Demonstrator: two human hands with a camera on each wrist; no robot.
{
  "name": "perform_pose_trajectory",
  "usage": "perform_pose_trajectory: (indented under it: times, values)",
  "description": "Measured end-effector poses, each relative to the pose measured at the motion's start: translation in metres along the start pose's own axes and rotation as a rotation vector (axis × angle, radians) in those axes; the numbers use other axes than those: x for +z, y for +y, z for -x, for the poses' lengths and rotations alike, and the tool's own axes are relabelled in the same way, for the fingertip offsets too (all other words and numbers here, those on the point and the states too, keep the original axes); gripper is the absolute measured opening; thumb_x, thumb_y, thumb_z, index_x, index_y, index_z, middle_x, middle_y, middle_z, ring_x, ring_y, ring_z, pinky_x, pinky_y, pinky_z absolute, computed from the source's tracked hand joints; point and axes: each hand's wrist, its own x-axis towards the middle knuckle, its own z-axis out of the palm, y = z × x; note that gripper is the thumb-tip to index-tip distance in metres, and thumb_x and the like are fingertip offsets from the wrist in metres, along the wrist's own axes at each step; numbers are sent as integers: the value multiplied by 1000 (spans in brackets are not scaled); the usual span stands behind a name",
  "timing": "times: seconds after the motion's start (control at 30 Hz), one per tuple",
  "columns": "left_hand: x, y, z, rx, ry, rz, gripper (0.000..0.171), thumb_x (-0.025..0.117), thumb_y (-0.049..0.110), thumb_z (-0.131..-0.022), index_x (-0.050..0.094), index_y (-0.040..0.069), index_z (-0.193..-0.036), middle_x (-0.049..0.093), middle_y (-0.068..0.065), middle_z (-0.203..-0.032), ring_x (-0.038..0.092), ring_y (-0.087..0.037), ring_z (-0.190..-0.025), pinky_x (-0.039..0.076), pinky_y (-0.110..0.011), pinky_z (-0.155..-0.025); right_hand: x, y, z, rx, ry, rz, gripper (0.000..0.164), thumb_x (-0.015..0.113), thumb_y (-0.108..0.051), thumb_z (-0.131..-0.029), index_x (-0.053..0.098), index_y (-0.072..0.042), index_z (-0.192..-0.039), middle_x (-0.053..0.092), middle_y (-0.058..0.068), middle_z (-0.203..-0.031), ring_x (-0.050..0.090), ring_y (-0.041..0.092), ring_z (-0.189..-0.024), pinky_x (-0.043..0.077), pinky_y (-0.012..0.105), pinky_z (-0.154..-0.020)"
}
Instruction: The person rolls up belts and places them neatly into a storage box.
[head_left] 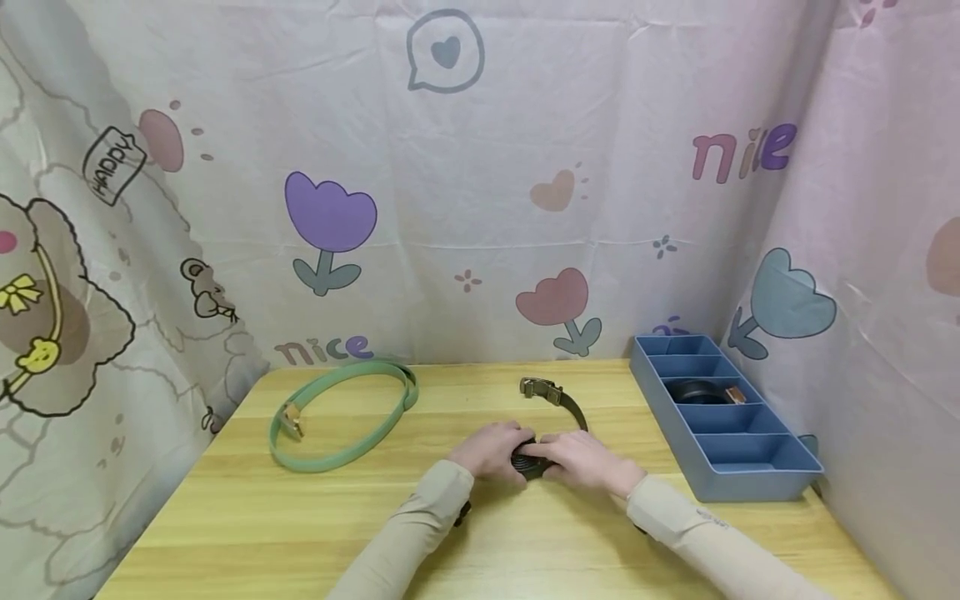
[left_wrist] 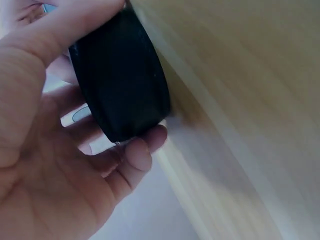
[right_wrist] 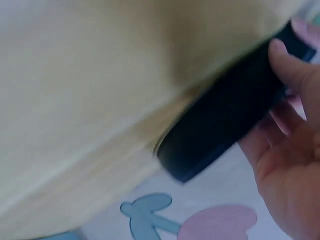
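Belt (head_left: 529,467), partly coiled, buckle (head_left: 536,387) lying loose, is pinched by left hand (head_left: 491,451) and right hand (head_left: 587,461). Steady tension and flush edges should keep it tightly wound.

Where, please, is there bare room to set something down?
Bare table: in front of the green belt, and between the buckle end of the dark belt and the blue tray. Crowded: the centre, where the left hand and right hand hold that belt's coil.

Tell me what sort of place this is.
Probably a small curtained-off tabletop workspace, judging by the yellow wood-grain table, the white flower-printed fabric curtain behind it and the blue rectangular compartment box.
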Motion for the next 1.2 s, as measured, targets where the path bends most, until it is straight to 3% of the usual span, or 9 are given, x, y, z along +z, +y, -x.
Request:
perform_pose_trajectory:
  times: [0.13, 0.27, 0.4, 0.5, 0.63, 0.83, 0.97, 1.07, 1.2]
  values:
    - [-4, -3, 1, 50, -34, 27, 65, 84, 27, -68, 58, 28, -128, 61, 5, -119, 55, -8, -95, 46, -25, -86, -7, 4, 2, 11, -76, -26, 49, 73, -22, -87, 59, -25, -133, 68, -3, -112, 67, 16, -97, 55, 37, -81]
    - [-6, -2, 3, 51, -46, 25, 63, 83, 24, -67, 59, 28, -125, 61, 6, -116, 55, -10, -95, 46, -26, -86, -6, 3, -2, 8, -58, -57, 38, 71, -20, -88, 64, -22, -126, 71, -4, -106, 67, 10, -92, 55, 32, -79]
    - [-5, 2, 4, 4, -31, -8, 56, 84, 36, -70, 60, 24, -119, 61, 4, -109, 53, -10, -89, 46, -25, -80, -3, -1, -7, 13, -9, -45, 27, 72, -15, -88, 69, -22, -113, 73, -6, -93, 65, 3, -79, 53, 25, -69]
    - [-3, 5, 4, -66, -6, -33, 64, 82, 53, -70, 61, 18, -118, 61, 1, -102, 53, -11, -84, 47, -26, -75, -2, -4, -10, 19, 2, -32, 23, 73, -13, -86, 68, -23, -106, 73, -5, -87, 61, 0, -72, 50, 22, -62]
    - [-1, 8, 4, -105, 15, -70, 64, 79, 58, -72, 61, 14, -116, 60, -2, -99, 54, -13, -83, 48, -28, -74, -2, -6, -9, 25, -13, -29, 26, 73, -14, -86, 67, -23, -110, 72, -5, -88, 59, -1, -72, 49, 21, -61]
    - [0, 2, 4, -22, -2, -78, 53, 85, 43, -71, 61, 20, -113, 61, 1, -105, 54, -12, -87, 47, -26, -78, -8, -6, -6, 11, -64, -61, 43, 75, -9, -83, 63, -22, -122, 70, -3, -101, 65, 9, -87, 54, 30, -74]
    - [0, 1, 7, 7, -21, -73, 56, 84, 45, -72, 59, 23, -118, 61, 1, -112, 54, -14, -93, 47, -27, -81, -7, -8, -10, 10, -69, -90, 29, 74, -12, -86, 66, -21, -113, 72, -4, -99, 65, 7, -85, 54, 28, -74]
    - [0, 4, 11, -31, -23, -56, 66, 81, 53, -73, 58, 21, -126, 61, -2, -114, 54, -15, -94, 47, -29, -82, -3, -9, -12, 19, -43, -70, 18, 72, -19, -87, 67, -22, -105, 72, -5, -91, 65, 4, -79, 53, 26, -68]
    - [2, 9, 13, -131, 18, -39, 76, 78, 62, -70, 59, 13, -124, 62, -7, -105, 56, -15, -86, 50, -31, -76, 0, -11, -10, 55, -22, -55, 16, 71, -19, -88, 68, -24, -103, 73, -6, -85, 63, 2, -73, 51, 22, -62]
